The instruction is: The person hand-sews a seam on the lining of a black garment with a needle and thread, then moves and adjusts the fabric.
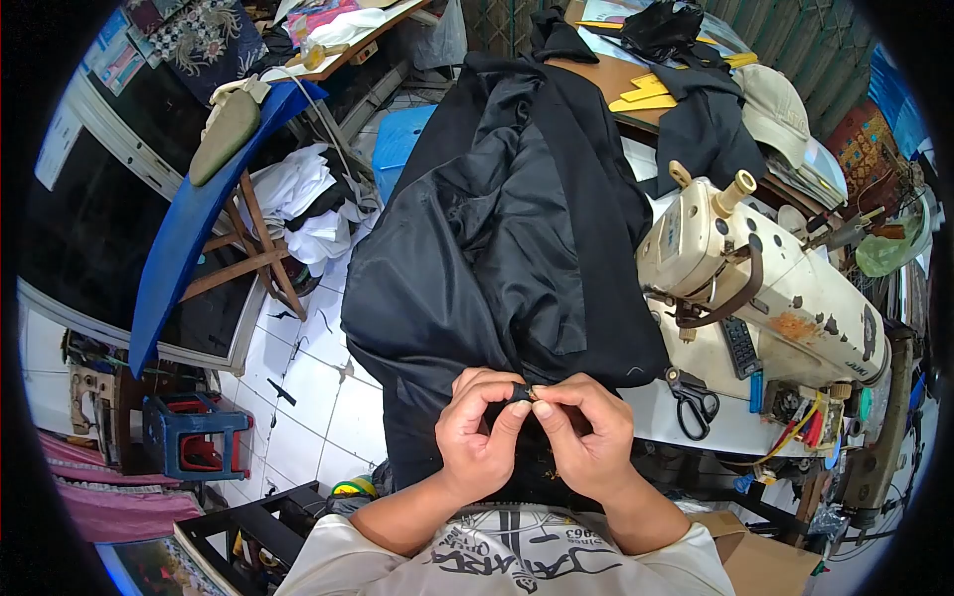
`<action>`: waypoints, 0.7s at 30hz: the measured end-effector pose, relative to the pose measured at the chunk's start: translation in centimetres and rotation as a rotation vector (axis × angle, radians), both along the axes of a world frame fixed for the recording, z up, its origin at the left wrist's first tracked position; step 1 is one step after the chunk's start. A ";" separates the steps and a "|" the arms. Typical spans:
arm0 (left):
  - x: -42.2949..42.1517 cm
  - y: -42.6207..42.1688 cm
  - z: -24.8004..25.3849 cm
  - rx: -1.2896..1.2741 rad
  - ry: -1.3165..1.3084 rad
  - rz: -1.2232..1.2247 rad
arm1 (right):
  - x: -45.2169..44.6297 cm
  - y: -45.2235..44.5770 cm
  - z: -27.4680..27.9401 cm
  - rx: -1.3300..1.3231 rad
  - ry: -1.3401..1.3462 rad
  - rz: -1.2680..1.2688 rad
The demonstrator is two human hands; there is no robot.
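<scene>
A large black garment with a shiny lining (467,268) is spread before me, over the table edge and down towards my lap. My left hand (479,432) is closed, thumb and fingers pinching a small bunched bit of the black cloth. Close against it, my right hand (584,427) is also pinched shut at the same spot. A tiny yellowish bit shows at its fingertips, too small to name. Both hands are just in front of my chest, at the near edge of the garment.
On the right stands a cream sewing machine (765,278), with black scissors (693,404) and a dark remote control (739,346) beside it. A blue ironing board (214,199) stands on the left, a blue stool (199,437) below it. White cloth (303,204) is heaped near the board.
</scene>
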State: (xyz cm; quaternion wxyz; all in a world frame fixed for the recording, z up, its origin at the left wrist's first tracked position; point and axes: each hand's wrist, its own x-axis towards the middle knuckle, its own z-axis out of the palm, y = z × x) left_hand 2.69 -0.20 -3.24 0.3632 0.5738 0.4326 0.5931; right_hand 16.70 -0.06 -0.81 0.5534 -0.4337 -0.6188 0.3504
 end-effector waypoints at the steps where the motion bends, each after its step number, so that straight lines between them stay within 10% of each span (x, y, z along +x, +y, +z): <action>1: -0.1 0.1 -0.2 -0.001 0.000 -0.001 | 0.1 0.0 -0.2 -0.009 0.017 0.013; 9: -0.4 0.4 -0.4 0.036 0.111 -0.032 | 1.7 -0.5 -1.2 0.001 0.629 0.191; 21: -0.6 0.3 0.6 0.183 0.286 -0.036 | 1.5 0.6 -0.7 0.087 -0.080 0.061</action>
